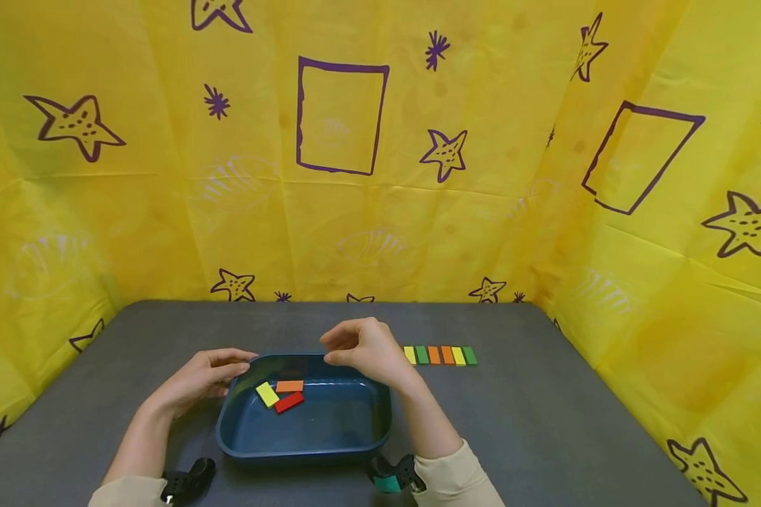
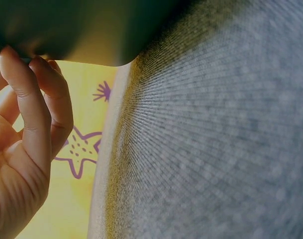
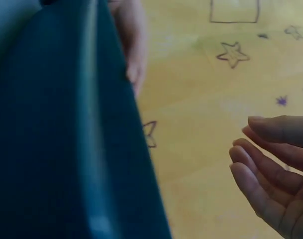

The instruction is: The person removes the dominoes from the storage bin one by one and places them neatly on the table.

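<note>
A dark blue rectangular tray (image 1: 304, 454) sits in front of me on the grey table. Inside it, toward the left, lie a yellow tile (image 1: 267, 394), an orange tile (image 1: 289, 386) and a red tile (image 1: 289, 402). My left hand (image 1: 206, 377) holds the tray at its far left corner, and in the left wrist view its bent fingers (image 2: 29, 99) touch the tray wall. Above the tray's far right side hovers my right hand (image 1: 370, 352), fingers loosely bent. Nothing shows between its thumb and fingers (image 3: 255, 184) in the right wrist view.
Beyond the right hand, a row of several yellow, green and orange tiles (image 1: 440, 355) lies on the table (image 1: 533, 422); the hand may cover its left end. A yellow cloth (image 1: 380, 232) with purple drawings stands around the back and sides.
</note>
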The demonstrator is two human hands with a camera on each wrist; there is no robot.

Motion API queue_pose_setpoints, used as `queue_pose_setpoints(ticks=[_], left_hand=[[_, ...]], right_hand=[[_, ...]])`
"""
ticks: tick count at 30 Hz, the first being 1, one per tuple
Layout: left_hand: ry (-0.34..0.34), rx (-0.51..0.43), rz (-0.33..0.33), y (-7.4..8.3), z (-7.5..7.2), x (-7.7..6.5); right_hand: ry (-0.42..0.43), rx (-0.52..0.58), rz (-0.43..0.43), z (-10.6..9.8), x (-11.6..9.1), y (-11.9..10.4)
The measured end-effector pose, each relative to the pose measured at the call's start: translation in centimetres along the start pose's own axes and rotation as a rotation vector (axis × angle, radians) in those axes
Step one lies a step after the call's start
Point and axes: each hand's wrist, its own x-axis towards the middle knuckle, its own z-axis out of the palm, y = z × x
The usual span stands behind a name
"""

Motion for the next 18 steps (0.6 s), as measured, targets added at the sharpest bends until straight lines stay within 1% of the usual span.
queue_pose_setpoints(ticks=[1, 5, 9, 14, 18], left_hand=[[-0.006, 0.002, 0.008, 0.0, 0.0, 0.0], [0.001, -0.008, 0.005, 0.0, 0.0, 0.1], [0.001, -0.006, 0.011, 0.0, 0.0, 0.1], [-0.005, -0.007, 0.018, 0.0, 0.0, 0.0], [-0.006, -0.008, 0.019, 0.0, 0.0, -0.1]], right_hand=[[-0.014, 0.003, 0.004, 0.3, 0.2, 0.2], [-0.087, 0.012, 0.039, 1.5, 1.2, 1.1], [-0.145, -0.001, 0.119, 2.6, 2.1, 1.7], [-0.198, -0.049, 0.235, 3.9, 3.0, 1.3], [-0.215, -0.095, 0.308, 4.8, 3.5, 0.6]])
